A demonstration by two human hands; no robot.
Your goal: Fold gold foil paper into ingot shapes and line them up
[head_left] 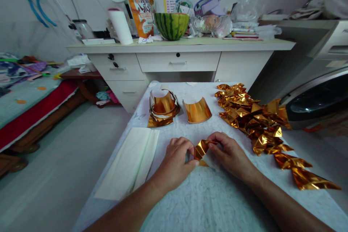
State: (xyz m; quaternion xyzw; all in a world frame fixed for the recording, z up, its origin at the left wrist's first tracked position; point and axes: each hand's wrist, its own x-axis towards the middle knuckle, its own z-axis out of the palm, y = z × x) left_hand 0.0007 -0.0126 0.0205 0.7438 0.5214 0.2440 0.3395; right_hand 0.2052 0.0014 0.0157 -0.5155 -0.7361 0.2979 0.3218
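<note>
A small folded piece of shiny gold foil paper (201,149) is held between my two hands, just above the table. My left hand (178,156) pinches its left end with thumb and fingers. At its right end, my right hand (228,154) grips a corner between thumb and fingertips. Below it a bit of gold (203,163) shows on the cloth, partly hidden. Beyond my hands lies a curved gold foil sheet (198,110), and left of that a curled stack of gold sheets (163,107). Many folded gold foil pieces (244,112) are heaped to the right.
Pale paper sheets (127,163) lie at the table's left. Behind stands a white desk (179,48) with a cut watermelon (172,26), an orange snack bag (141,9) and a paper roll (120,26). A washing machine (323,54) is at right, a bed (32,94) at left.
</note>
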